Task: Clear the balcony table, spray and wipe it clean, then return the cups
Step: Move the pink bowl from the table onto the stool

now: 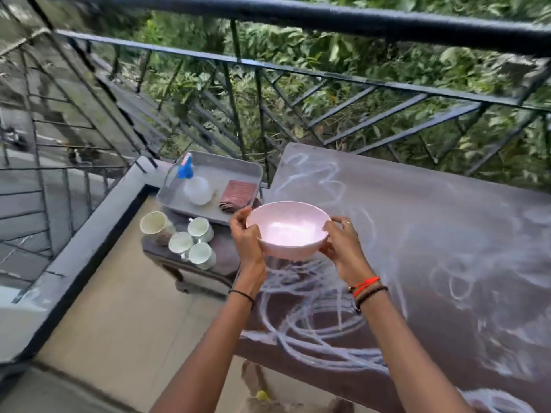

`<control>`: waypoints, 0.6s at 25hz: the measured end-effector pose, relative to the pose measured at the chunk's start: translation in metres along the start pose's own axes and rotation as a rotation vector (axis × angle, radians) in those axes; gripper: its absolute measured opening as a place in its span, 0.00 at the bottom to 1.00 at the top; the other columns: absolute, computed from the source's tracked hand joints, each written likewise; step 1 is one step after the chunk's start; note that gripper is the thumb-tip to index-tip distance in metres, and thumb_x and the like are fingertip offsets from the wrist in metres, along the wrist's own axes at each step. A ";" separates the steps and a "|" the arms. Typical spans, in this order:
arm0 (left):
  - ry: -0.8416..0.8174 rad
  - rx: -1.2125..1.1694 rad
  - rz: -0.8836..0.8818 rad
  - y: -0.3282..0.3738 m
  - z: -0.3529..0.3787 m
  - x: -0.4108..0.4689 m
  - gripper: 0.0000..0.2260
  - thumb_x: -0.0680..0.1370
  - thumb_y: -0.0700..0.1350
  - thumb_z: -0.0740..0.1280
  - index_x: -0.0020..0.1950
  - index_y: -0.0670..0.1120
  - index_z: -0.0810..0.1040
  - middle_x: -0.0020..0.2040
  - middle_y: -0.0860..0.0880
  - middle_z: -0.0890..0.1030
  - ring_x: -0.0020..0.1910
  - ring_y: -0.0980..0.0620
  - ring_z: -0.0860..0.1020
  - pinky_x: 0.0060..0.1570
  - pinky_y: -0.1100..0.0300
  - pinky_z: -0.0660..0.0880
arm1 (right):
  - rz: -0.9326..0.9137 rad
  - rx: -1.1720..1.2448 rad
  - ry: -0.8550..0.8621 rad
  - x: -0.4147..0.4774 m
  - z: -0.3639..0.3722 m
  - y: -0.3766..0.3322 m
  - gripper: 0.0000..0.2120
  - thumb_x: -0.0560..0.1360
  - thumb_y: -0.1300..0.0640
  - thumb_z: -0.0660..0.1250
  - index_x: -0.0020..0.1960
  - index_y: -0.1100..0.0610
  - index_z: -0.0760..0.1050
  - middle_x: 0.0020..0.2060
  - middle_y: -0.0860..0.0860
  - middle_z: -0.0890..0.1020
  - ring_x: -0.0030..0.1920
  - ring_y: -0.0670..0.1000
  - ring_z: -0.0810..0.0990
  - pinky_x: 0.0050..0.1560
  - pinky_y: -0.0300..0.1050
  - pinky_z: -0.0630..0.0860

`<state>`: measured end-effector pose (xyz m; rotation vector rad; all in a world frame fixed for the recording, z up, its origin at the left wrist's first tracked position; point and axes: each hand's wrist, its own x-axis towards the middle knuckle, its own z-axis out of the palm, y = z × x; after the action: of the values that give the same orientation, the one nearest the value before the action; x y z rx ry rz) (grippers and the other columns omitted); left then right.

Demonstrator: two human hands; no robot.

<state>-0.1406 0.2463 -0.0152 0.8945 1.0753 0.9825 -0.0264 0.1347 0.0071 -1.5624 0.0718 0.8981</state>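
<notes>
A pink bowl hangs in the air over the left edge of the brown balcony table, whose top is covered in white chalk scribbles. My left hand grips the bowl's left rim and my right hand grips its right rim. Left of the table, a low dark stool carries several white cups. Behind them a grey tray holds a spray bottle with a blue head and a folded reddish cloth.
A black metal railing runs behind the table and along the left, with foliage beyond. A grey parapet ledge borders the beige tiled floor at left. A small yellow object lies under the table's near edge.
</notes>
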 end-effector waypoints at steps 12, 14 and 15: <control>0.132 0.228 -0.345 -0.001 -0.125 0.121 0.09 0.76 0.35 0.60 0.51 0.43 0.78 0.45 0.46 0.77 0.46 0.46 0.74 0.40 0.60 0.73 | -0.138 -0.629 -0.151 0.077 0.177 0.031 0.07 0.63 0.53 0.63 0.40 0.50 0.72 0.46 0.59 0.82 0.49 0.62 0.81 0.50 0.63 0.79; 0.053 0.331 -0.354 -0.013 -0.139 0.131 0.17 0.75 0.31 0.58 0.61 0.41 0.77 0.49 0.45 0.77 0.43 0.48 0.73 0.33 0.63 0.72 | -0.173 -0.728 -0.160 0.085 0.189 0.034 0.07 0.67 0.57 0.65 0.46 0.55 0.75 0.45 0.58 0.80 0.49 0.62 0.81 0.51 0.63 0.78; 0.026 0.346 -0.377 -0.019 -0.145 0.135 0.20 0.75 0.31 0.58 0.64 0.41 0.76 0.51 0.44 0.78 0.42 0.48 0.74 0.35 0.62 0.72 | -0.191 -0.774 -0.164 0.088 0.193 0.034 0.09 0.70 0.61 0.64 0.50 0.59 0.76 0.44 0.58 0.79 0.50 0.63 0.80 0.52 0.62 0.77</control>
<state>-0.2536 0.3832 -0.1055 0.9121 1.4020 0.5030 -0.0787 0.3333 -0.0560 -2.1450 -0.5973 0.9504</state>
